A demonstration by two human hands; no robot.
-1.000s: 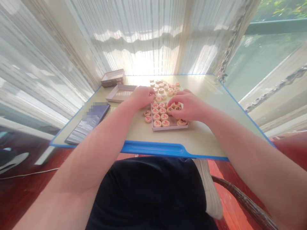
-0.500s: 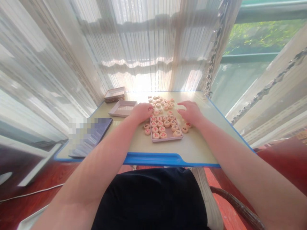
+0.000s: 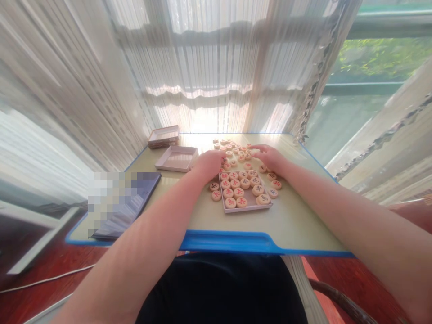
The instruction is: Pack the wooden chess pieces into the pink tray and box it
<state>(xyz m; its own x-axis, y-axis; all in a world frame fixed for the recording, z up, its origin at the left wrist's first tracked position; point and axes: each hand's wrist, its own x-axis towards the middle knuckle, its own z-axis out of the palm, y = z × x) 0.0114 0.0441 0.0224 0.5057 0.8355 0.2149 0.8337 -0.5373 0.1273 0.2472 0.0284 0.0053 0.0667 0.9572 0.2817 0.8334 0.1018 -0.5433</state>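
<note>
Round wooden xiangqi pieces (image 3: pixel 238 150) with red and dark characters lie loose at the far middle of the table. In front of them sits a shallow pale box (image 3: pixel 248 208), partly filled with rows of pieces, with a bare patch in its middle. My left hand (image 3: pixel 209 165) is at the left edge of the loose pieces, its fingers curled together; what is in them is hidden. My right hand (image 3: pixel 272 159) is at their right side, thumb and fingers apart, fingertips close to the outer pieces. A few more pieces (image 3: pixel 272 193) lie on both sides of the box.
A shallow open lid or tray (image 3: pixel 177 158) lies at the left back, with a stacked box (image 3: pixel 164 136) behind it. A dark flat device (image 3: pixel 145 193), partly pixelated, lies at the left. The table (image 3: pixel 202 218) has a blue edge; curtains hang behind.
The view has shifted, so the table appears lower and further right. My right hand has come closer to the loose pieces, uncovering several beside the box. My left hand stays near the pieces' left edge.
</note>
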